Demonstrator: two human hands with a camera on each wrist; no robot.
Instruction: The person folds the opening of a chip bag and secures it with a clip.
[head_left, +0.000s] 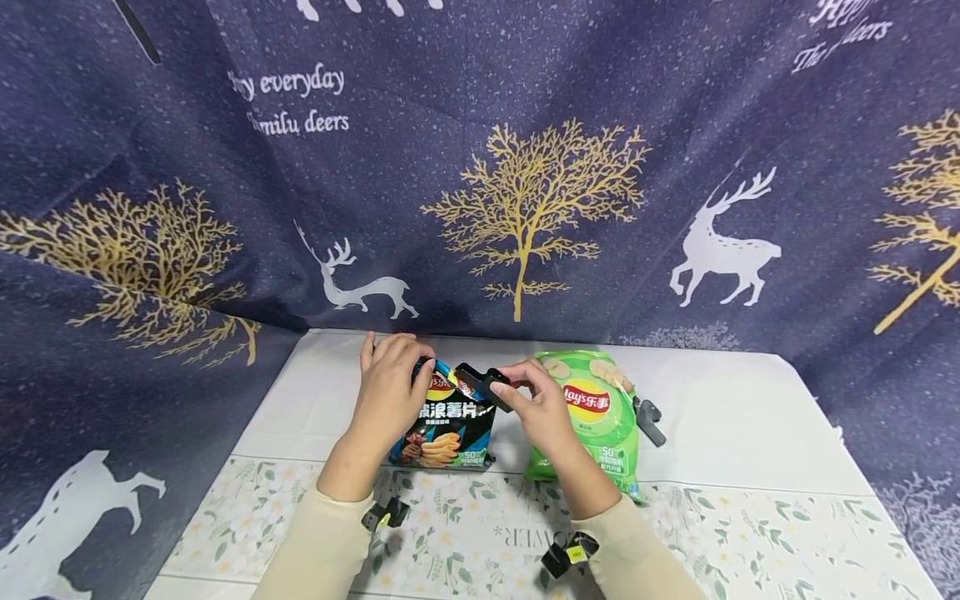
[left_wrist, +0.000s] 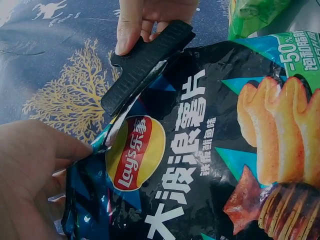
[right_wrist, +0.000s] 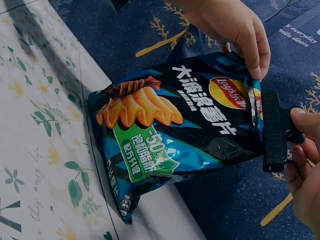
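Note:
A black and blue Lay's chip bag [head_left: 438,433] stands on the table, its top edge folded over. At the top left corner my left hand [head_left: 392,385] pinches the bag between thumb and fingers, as the left wrist view shows [left_wrist: 30,175]. My right hand [head_left: 538,408] grips a black bag clip [head_left: 483,385] by its handle. In the right wrist view the clip [right_wrist: 275,131] lies along the folded top edge of the bag [right_wrist: 200,115], right at the rim.
To the right, a green Lay's chip bag [head_left: 585,417] leans close beside my right forearm. Another dark clip [head_left: 649,421] is at its right side. A floral mat [head_left: 465,533] covers the table front, and a blue deer-print cloth [head_left: 465,192] hangs behind.

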